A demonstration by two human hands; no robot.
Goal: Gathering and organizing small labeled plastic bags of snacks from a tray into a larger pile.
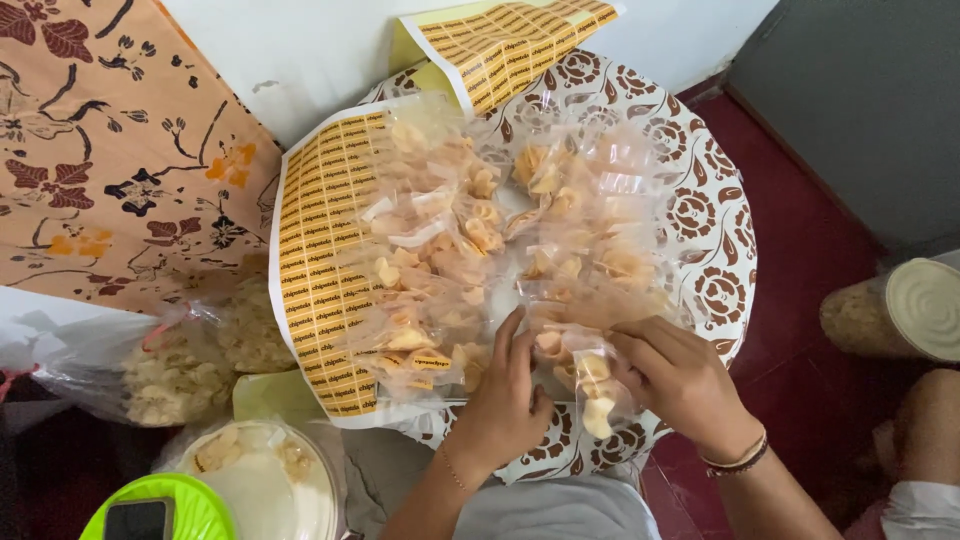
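My left hand and my right hand meet over a small clear plastic packet of pale folded crackers at the near edge of a round tray with a brown flower pattern. Both hands pinch this packet, the left at its top left, the right along its right side. Behind it several similar filled packets lie piled across the tray. Yellow printed paper sheets lie under the pile's left side and at the back.
A large clear bag of pale chips lies at left. A white bowl of chips and a green lid with a phone sit near left. A round tin of snacks stands at right on the dark red floor. Patterned orange cloth is at left.
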